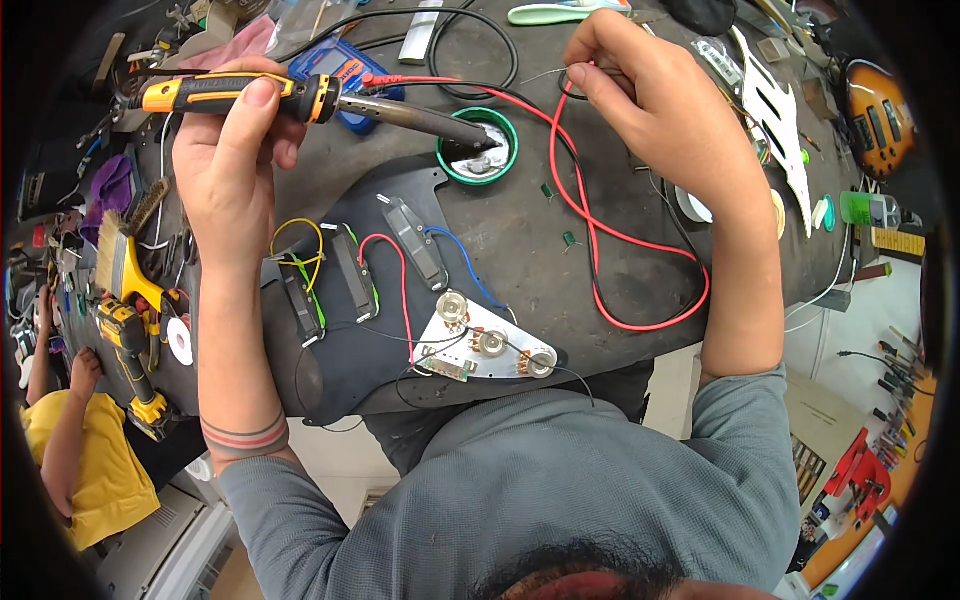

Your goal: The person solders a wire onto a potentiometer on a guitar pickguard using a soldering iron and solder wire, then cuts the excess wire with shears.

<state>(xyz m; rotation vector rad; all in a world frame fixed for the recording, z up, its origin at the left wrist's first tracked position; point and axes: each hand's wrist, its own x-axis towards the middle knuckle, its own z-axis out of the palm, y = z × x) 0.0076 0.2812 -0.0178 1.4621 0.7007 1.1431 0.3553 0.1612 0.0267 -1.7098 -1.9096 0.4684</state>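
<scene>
My left hand [225,170] grips the yellow-and-black handle of a soldering iron [390,115], whose metal end reaches over a round green tin [477,172] with silvery material inside. Up at the right, my right hand [650,120] pinches a thin wire [545,74] between thumb and finger. Red and black cables [650,322] loop beneath it. Below the tin lies a dark guitar pickguard [335,400] with three pickups [412,240], coloured wires and a silvery triangular plate [460,335] carrying three pots.
A blue meter [330,60], brush [130,260], drill [130,350] and assorted tools crowd the bench's edges. A white pickguard [775,130] and sunburst guitar body [875,120] are at the right. A co-worker in a yellow top [100,450] is at the lower left.
</scene>
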